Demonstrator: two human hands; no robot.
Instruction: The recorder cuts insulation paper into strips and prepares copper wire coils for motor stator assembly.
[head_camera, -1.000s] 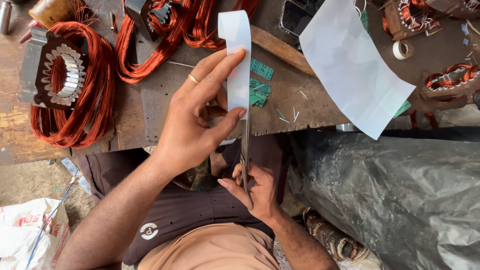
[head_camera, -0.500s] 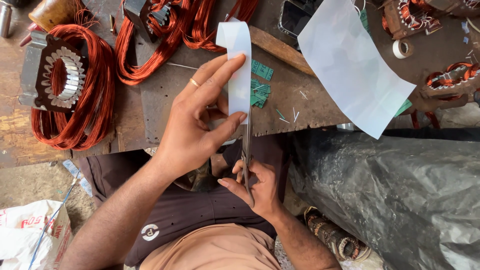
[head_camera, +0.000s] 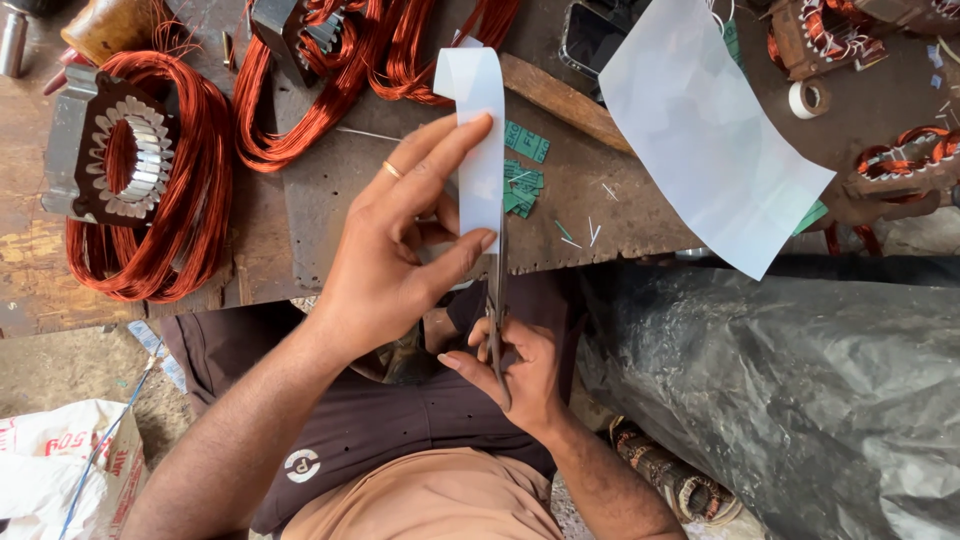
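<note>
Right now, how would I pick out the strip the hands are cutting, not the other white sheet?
Start at the wooden workbench strewn with copper wire coils. Just above its near edge, the left hand pinches a white strip upright while scissors in the right hand meet its lower end. Unlike the wide loose white sheet to its right, it is narrow, held, and curled over at the top.

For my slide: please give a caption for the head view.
Left hand holds white paper strip; right hand cuts it with scissors.
</note>
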